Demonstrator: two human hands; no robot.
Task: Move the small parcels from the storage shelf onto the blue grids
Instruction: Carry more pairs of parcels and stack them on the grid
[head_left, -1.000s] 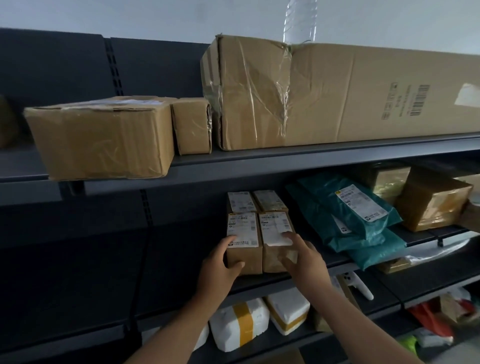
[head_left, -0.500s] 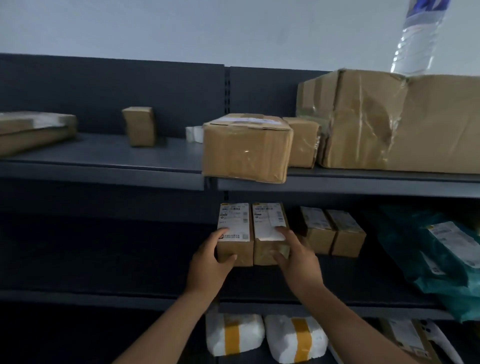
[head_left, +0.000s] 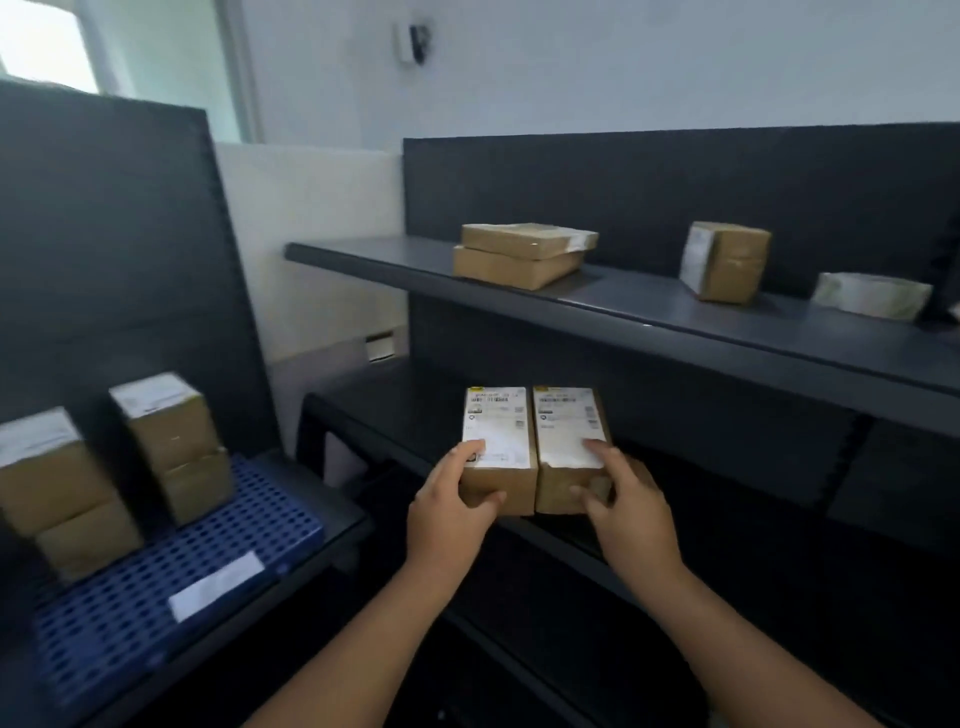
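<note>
Dark shelving (head_left: 675, 325), two touching brown white-labelled parcels (head_left: 500, 431), left hand (head_left: 447, 512) gripping one, right hand (head_left: 631, 514) the other

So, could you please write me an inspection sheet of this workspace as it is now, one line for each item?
Surface: blue grid on the left rack, with a white label near its front.
Job's things: left parcel and right parcel are held side by side, touching; left stack and right stack of parcels stand on the grid.
Clutter: upper shelf carries two flat boxes, a small box and a white packet.
Grips: left hand holds the left parcel; right hand holds the right parcel.
Cables: nothing seen.
Surroundings: white wall, window at upper left, small wall device.
</note>
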